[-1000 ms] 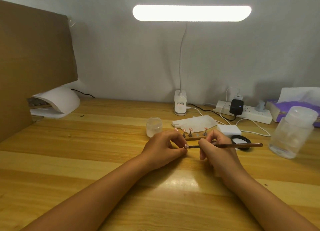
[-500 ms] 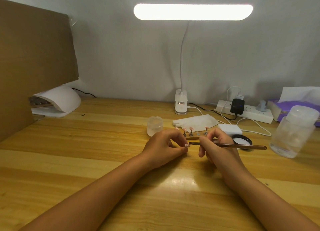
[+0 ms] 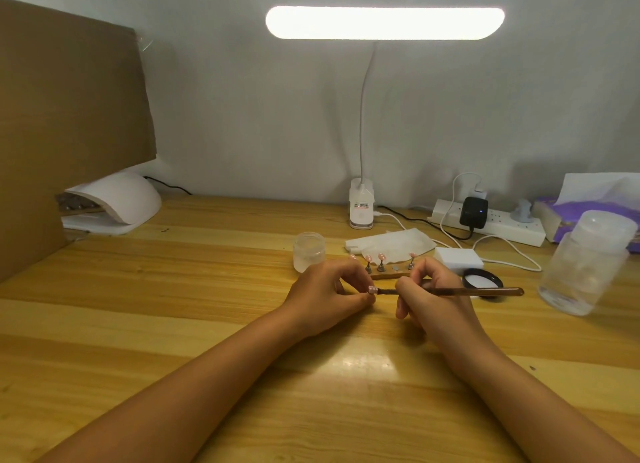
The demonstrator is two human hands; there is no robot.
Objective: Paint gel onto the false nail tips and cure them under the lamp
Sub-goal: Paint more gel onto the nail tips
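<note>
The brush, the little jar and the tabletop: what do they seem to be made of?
Brush: handle looks like translucent brown plastic or resin, glossy; light shows through it. Jar: frosted, cloudy walls, glass or plastic, hard to tell. Tabletop: wood, visible grain and plank strips, with a sheen reflecting the desk lamp, likely varnished.

A home nail desk (wooden): curing lamp (image 3: 114, 199), desk lamp (image 3: 384, 22), power strip (image 3: 491, 221).

Pink nail tip (image 3: 372, 290), brown brush (image 3: 460, 291), white curing lamp (image 3: 121, 199)
</note>
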